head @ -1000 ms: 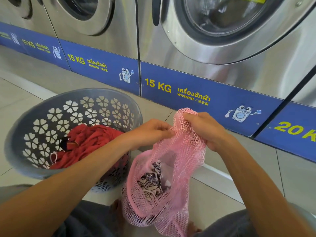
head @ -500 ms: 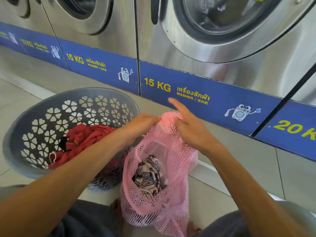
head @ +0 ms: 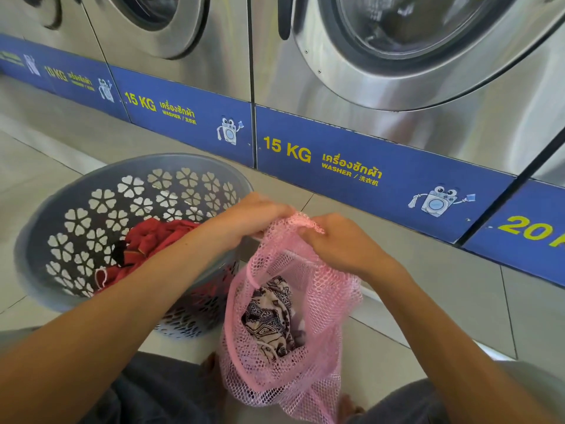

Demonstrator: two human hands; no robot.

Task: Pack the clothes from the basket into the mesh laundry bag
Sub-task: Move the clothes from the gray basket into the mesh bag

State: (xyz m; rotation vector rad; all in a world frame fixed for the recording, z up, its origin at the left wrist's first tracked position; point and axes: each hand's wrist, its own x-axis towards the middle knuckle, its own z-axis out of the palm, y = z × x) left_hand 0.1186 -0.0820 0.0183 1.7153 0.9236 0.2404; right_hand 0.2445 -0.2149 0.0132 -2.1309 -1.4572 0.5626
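Observation:
A pink mesh laundry bag [head: 321, 304] hangs between my knees, its mouth gathered at the top. My left hand [head: 247, 215] pinches the bunched rim from the left. My right hand [head: 339, 243] grips the same rim from the right, fingers curled. Inside the bag lies a black-and-white patterned garment [head: 269, 313]. To the left stands a grey plastic basket [head: 101, 185] with flower-shaped holes, holding red clothes [head: 153, 240] with a dark piece among them.
A row of steel front-loading washers [head: 397, 71] with blue 15 KG labels stands straight ahead on a raised tiled step [head: 428, 270]. My knees in dark shorts [head: 159, 390] frame the bag. Beige floor tiles run left of the basket.
Both hands have drawn together at the bag's top and dropped slightly. My right index finger, pointing out half a second ago, is now curled onto the mesh rim.

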